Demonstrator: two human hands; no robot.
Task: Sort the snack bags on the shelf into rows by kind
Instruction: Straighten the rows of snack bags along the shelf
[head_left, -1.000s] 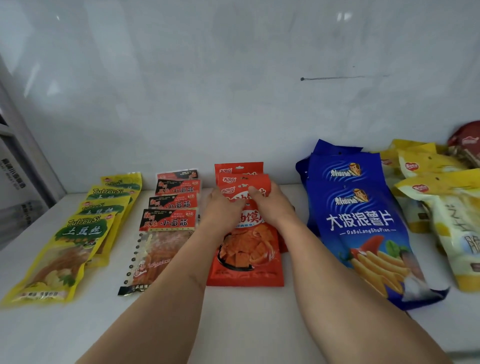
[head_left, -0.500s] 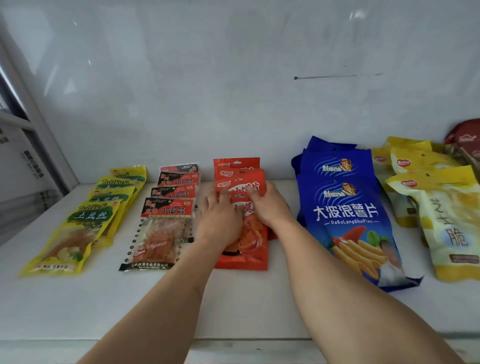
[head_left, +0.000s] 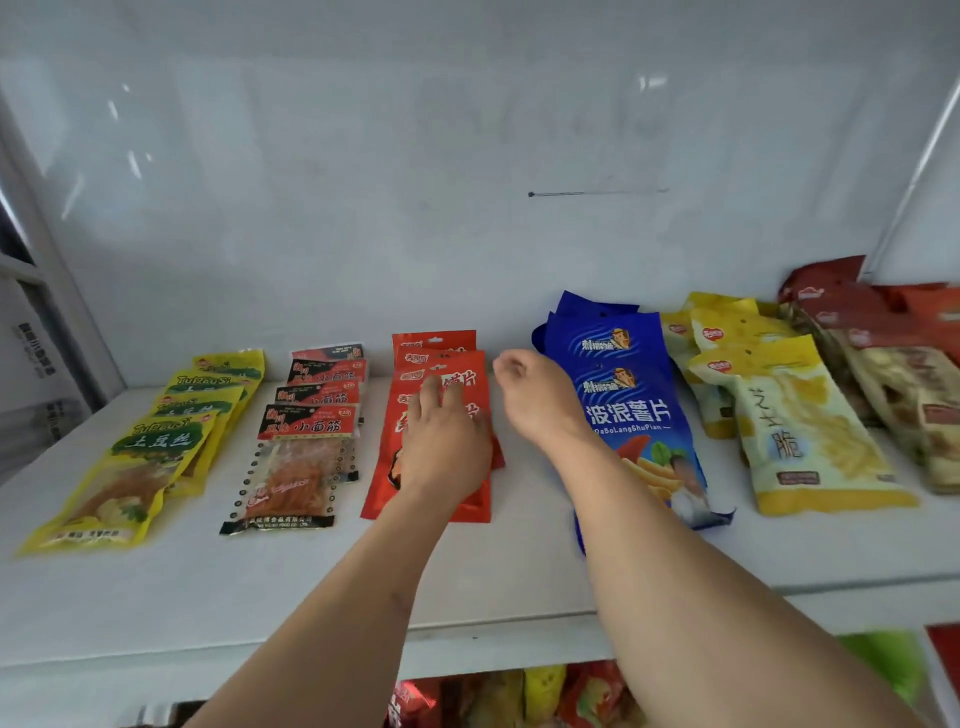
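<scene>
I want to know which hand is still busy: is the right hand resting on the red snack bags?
No, the right hand hangs lifted between the red snack bags and the blue chip bags, touching neither.

Left hand (head_left: 447, 441) flat, palm down — right hand (head_left: 535, 395) raised, loosely curled

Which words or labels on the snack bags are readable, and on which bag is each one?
"TuDouSi": green-and-yellow bags, far left.
"小面筋": red-and-black bags.
"浪薯片" and "DaBoLangShuPian": front blue bag; its first character is hidden by an arm.
Red bags under the left hand: mostly covered, unreadable.
Yellow bags: small print too blurred.
</scene>
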